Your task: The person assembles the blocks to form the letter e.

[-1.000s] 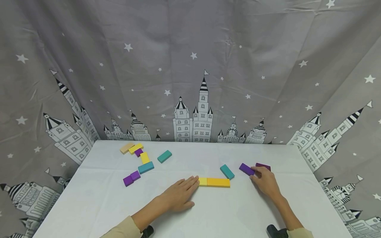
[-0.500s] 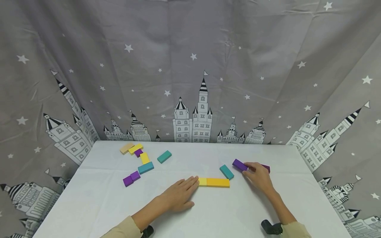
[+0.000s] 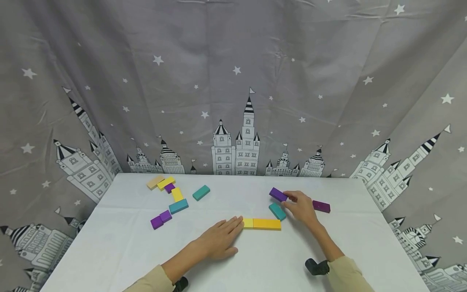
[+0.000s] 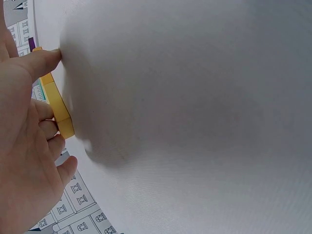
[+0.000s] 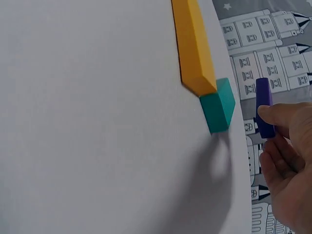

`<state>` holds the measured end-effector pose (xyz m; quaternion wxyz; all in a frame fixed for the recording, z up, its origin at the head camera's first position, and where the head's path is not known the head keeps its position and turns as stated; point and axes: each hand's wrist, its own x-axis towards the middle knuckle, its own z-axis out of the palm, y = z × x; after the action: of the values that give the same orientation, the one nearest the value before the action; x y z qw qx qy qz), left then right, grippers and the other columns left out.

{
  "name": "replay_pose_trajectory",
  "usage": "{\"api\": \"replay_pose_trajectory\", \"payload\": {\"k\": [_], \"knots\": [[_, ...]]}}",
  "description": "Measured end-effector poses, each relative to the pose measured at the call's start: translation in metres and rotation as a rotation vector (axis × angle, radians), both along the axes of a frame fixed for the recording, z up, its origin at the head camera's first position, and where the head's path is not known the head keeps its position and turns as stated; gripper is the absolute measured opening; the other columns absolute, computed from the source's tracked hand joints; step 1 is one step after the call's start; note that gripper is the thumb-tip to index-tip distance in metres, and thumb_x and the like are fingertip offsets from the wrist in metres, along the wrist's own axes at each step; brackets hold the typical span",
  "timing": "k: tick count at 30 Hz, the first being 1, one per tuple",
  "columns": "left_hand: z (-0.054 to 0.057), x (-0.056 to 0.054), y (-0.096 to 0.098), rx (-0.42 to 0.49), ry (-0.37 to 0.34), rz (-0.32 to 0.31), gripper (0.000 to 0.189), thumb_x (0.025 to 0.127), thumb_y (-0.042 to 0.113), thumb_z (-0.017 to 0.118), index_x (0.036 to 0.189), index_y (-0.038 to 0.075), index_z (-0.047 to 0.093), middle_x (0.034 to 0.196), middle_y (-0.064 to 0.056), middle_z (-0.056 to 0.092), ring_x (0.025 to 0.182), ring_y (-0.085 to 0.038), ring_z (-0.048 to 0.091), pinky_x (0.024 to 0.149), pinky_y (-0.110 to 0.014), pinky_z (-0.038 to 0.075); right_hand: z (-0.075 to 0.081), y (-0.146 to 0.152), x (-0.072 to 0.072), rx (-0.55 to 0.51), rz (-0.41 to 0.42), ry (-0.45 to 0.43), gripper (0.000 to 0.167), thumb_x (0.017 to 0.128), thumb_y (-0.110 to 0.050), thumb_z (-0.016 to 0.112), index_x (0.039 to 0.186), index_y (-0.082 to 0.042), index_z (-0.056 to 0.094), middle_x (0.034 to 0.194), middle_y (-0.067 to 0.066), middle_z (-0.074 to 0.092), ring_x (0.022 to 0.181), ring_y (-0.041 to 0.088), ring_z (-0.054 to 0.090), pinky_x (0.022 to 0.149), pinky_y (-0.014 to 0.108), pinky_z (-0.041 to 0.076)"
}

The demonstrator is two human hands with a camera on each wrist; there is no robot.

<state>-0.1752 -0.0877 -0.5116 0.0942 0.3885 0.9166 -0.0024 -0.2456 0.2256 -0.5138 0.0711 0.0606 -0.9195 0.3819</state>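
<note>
My right hand (image 3: 300,207) pinches a purple block (image 3: 278,194) between thumb and fingers, just behind the teal block (image 3: 277,211). In the right wrist view the pinched block (image 5: 263,107) stands out against the backdrop, beyond the teal block (image 5: 218,106). My left hand (image 3: 220,240) lies flat on the table with its fingers extended, fingertips at the left end of a row of yellow blocks. That row has a light yellow block (image 3: 248,223) end to end with a longer orange-yellow block (image 3: 267,224). The left fingers partly hide the row's left end.
A dark purple block (image 3: 321,206) lies right of my right hand. At the left of the white table (image 3: 127,243) sit several yellow, purple, teal (image 3: 178,206) and tan blocks (image 3: 155,182). Another teal block (image 3: 201,192) lies apart from them. A grey curtain (image 3: 233,48) hangs behind.
My right hand has carried the purple block left and back, away from the dark purple block, which now shows fully. The left hand and the yellow row have stayed in place.
</note>
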Motion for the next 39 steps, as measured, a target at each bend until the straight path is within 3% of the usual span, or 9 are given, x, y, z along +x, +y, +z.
{"api": "replay_pose_trajectory", "payload": {"k": [18, 26, 39], "knots": [[0.005, 0.001, 0.0, 0.01, -0.018, 0.0, 0.074, 0.1, 0.047, 0.054, 0.157, 0.006, 0.029, 0.164, -0.01, 0.021, 0.149, -0.023, 0.021, 0.117, -0.044, 0.026, -0.015, -0.033, -0.012, -0.036, 0.013, -0.02, 0.035, 0.088, -0.011, 0.076, 0.122, -0.004, 0.07, 0.12, 0.016, 0.066, 0.109, 0.033, 0.063, 0.096, 0.048, 0.051], [0.003, 0.0, 0.0, 0.007, -0.014, -0.003, 0.075, 0.1, 0.047, 0.054, 0.157, 0.006, 0.028, 0.164, -0.01, 0.02, 0.149, -0.022, 0.02, 0.118, -0.043, 0.026, -0.014, -0.04, -0.015, -0.027, 0.028, -0.032, 0.035, 0.087, -0.011, 0.076, 0.121, -0.004, 0.07, 0.12, 0.016, 0.067, 0.11, 0.033, 0.062, 0.097, 0.048, 0.05], [0.001, 0.0, 0.001, -0.002, -0.02, 0.005, 0.074, 0.1, 0.047, 0.054, 0.157, 0.007, 0.028, 0.164, -0.008, 0.02, 0.149, -0.022, 0.02, 0.118, -0.042, 0.025, -0.018, -0.045, -0.013, -0.002, 0.032, -0.032, 0.034, 0.084, -0.011, 0.079, 0.116, -0.002, 0.071, 0.111, 0.013, 0.068, 0.097, 0.028, 0.061, 0.09, 0.047, 0.051]]}}
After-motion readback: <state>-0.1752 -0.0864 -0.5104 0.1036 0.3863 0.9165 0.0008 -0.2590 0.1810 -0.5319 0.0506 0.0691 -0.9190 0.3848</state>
